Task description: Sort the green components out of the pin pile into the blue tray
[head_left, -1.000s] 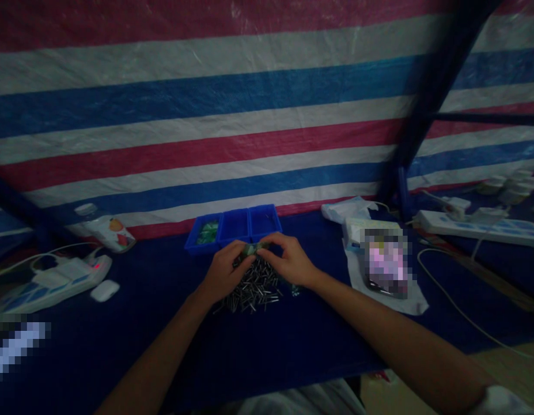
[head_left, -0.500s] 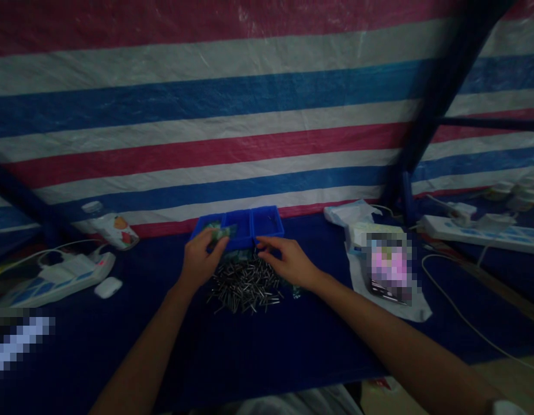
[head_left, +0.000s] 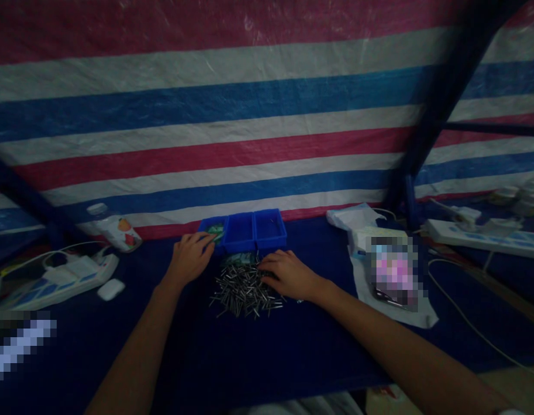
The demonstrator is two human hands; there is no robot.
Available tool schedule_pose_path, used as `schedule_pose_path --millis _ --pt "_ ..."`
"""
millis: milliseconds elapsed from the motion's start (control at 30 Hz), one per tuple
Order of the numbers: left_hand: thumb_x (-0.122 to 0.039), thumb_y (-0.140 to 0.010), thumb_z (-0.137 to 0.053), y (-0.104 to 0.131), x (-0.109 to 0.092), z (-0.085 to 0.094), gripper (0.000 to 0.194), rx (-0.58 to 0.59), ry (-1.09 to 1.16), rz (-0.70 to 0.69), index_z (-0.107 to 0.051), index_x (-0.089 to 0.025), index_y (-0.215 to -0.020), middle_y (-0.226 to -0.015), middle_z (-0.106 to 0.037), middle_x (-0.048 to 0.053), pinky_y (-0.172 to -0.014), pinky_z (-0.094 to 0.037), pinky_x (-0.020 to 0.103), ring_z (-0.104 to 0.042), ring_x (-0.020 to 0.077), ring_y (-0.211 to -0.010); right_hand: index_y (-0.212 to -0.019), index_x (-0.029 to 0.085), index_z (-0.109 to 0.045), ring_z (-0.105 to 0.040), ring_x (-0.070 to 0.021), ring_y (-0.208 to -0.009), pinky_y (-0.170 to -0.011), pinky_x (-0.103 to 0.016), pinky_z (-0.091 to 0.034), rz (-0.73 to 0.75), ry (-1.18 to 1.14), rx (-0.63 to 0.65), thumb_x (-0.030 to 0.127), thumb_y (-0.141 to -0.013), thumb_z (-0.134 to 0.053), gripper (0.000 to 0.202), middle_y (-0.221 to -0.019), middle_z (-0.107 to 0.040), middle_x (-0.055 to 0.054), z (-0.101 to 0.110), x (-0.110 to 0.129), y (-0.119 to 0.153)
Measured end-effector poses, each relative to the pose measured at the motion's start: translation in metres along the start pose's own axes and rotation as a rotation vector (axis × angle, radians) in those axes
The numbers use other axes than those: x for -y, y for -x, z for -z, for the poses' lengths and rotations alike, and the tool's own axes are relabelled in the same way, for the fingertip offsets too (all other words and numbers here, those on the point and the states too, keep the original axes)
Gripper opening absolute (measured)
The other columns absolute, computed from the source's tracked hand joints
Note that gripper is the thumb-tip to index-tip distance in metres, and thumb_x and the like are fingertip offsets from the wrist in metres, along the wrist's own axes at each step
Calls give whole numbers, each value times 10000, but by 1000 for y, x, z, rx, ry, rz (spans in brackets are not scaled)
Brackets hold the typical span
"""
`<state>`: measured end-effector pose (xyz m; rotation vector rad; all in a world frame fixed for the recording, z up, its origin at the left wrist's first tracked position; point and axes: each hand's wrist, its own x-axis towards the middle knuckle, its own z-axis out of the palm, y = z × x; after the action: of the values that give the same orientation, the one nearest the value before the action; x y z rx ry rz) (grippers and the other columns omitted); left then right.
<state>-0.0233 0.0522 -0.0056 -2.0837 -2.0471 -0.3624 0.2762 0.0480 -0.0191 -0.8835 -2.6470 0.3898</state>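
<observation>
A pile of thin metal pins (head_left: 245, 289) lies on the dark blue table. My right hand (head_left: 290, 274) is at the pile's right side, fingers bent over the pins; whether a pin is between them is too small to tell. Behind the pile are three blue bins, the left (head_left: 219, 222), the middle (head_left: 241, 230) and the right (head_left: 269, 227). Green packets (head_left: 215, 232) lie in the left bin. At that bin's front left edge is my left hand (head_left: 192, 257), its fingers apart and nothing seen in it. A greenish packet (head_left: 239, 259) lies between the bins and the pins.
A bottle (head_left: 120, 230), a power strip (head_left: 72, 282) and a white case (head_left: 111, 289) are on the left. To the right, a blurred pink item (head_left: 394, 268) rests on white wrapping (head_left: 364, 288), near a cable and another power strip (head_left: 487, 233). Striped sheeting hangs behind.
The green packet that was in my left hand now lies in the left bin, and the hand has drawn back left. My right hand has come down onto the pins.
</observation>
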Motion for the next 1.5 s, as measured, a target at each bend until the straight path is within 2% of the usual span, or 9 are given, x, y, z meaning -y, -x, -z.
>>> schedule_pose_path --millis 167,400,667,900,1000,1100,1167,1333,1500 --pt "-504 -1009 -390 2 -9 4 487 -4 41 20 -614 -292 -1386 -1447 -602 96 -1032 -417 527 -496 348 -1313 -1183 223 -710 -606 -254 -1101 -903 -429 -423 7 3 4 302 -981 -547 271 -1208 -704 -86 -1 -3 0" --pt "-515 -1010 -396 3 -12 5 440 34 -10 81 -725 -276 -1179 -1380 -660 88 -1058 -359 577 -498 374 -1307 -1106 220 -737 -607 -234 -1075 -883 -406 -409 24 17 13 253 -980 -539 236 -1206 -707 -71 0 -4 0" --pt "-534 -1011 -401 4 -12 2 452 33 -31 90 -725 -276 -1191 -1392 -659 76 -1099 -277 645 -448 374 -1355 -1066 218 -736 -596 -207 -1050 -874 -364 -372 54 52 4 208 -967 -540 220 -1167 -709 -61 -3 -8 -1" --pt "-488 -995 -498 6 -18 -3 359 -158 60 98 -755 -280 -1134 -1374 -663 88 -1070 -301 661 -449 389 -1341 -979 211 -729 -574 -188 -962 -818 -338 -331 82 117 -11 209 -964 -547 182 -1014 -711 -45 -3 -9 -1" --pt "-417 -977 -549 5 -23 -3 281 -329 198 -16 -774 -256 -1026 -1230 -730 88 -1044 -373 605 -536 354 -1246 -998 203 -716 -565 -181 -948 -813 -335 -317 95 147 -14 213 -970 -540 179 -1024 -708 -51 -2 -7 0" --pt "-324 -981 -544 6 -33 0 260 -488 411 -250 -756 -203 -891 -954 -772 75 -930 -495 457 -663 254 -977 -982 195 -705 -555 -188 -937 -814 -343 -303 109 183 -7 217 -971 -535 172 -1014 -714 -55 -1 -5 -1" --pt "-279 -980 -553 8 -42 3 234 -547 508 -374 -738 -191 -866 -842 -760 51 -829 -527 388 -678 209 -835 -971 194 -703 -548 -198 -931 -809 -350 -295 123 206 1 211 -968 -534 170 -994 -721 -55 1 -3 -2" --pt "-214 -978 -575 16 -64 8 174 -525 542 -546 -723 -178 -895 -790 -741 36 -733 -524 343 -668 180 -745 -953 196 -699 -540 -210 -921 -786 -357 -283 187 258 29 151 -933 -549 158 -943 -731 -55 10 -3 -5" --pt "-208 -984 -569 20 -73 5 174 -422 541 -597 -714 -172 -895 -794 -746 42 -737 -527 340 -672 183 -748 -1037 194 -697 -548 -220 -946 -824 -368 -302 208 249 17 171 -901 -589 175 -974 -728 -68 12 -5 -6"
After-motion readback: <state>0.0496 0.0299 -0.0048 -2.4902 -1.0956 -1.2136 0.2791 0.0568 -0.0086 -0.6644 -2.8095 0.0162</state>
